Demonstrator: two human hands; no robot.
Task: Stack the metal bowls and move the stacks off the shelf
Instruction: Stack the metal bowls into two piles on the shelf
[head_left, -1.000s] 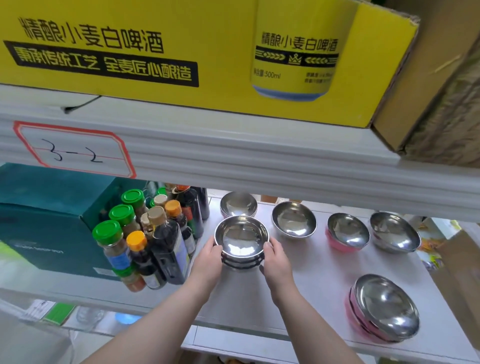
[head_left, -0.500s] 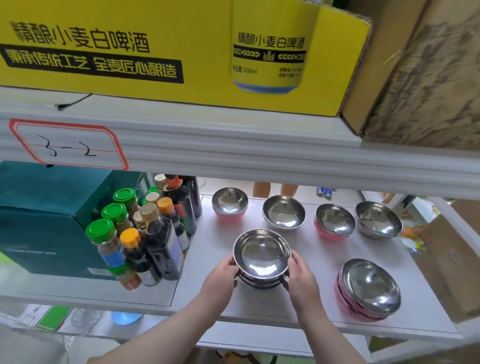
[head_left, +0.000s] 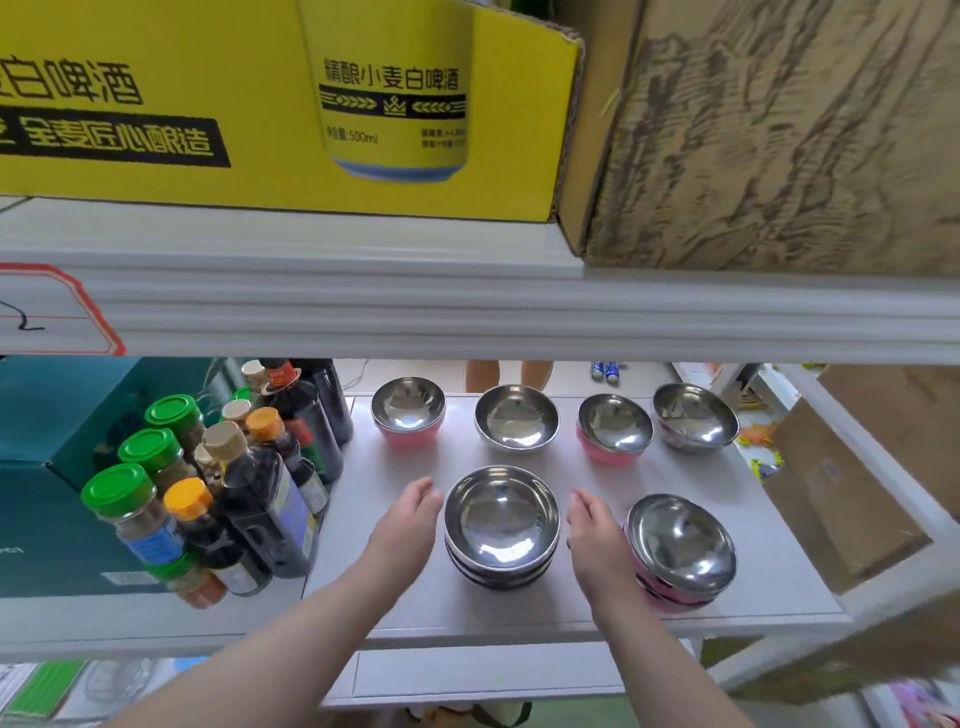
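A stack of plain metal bowls (head_left: 502, 525) stands near the front of the white shelf (head_left: 395, 597). My left hand (head_left: 408, 525) hovers just left of it and my right hand (head_left: 597, 540) just right of it, both with fingers apart and off the bowls. A second stack with pink outsides (head_left: 678, 551) sits at the front right. Along the back stand a pink-sided bowl (head_left: 408, 410), a plain metal bowl (head_left: 517, 423), another pink-sided bowl (head_left: 614, 428) and a plain bowl stack (head_left: 695, 423).
Sauce and spice bottles (head_left: 244, 478) crowd the shelf's left side beside a teal box (head_left: 57, 467). The upper shelf board (head_left: 467, 306) hangs low overhead, carrying a yellow carton (head_left: 260, 104) and a brown box (head_left: 779, 130). A cardboard box (head_left: 841, 493) sits beyond the right edge.
Both hands carried the plain stack forward and to the right, set it down and let go. The hands now hang apart on either side of it.
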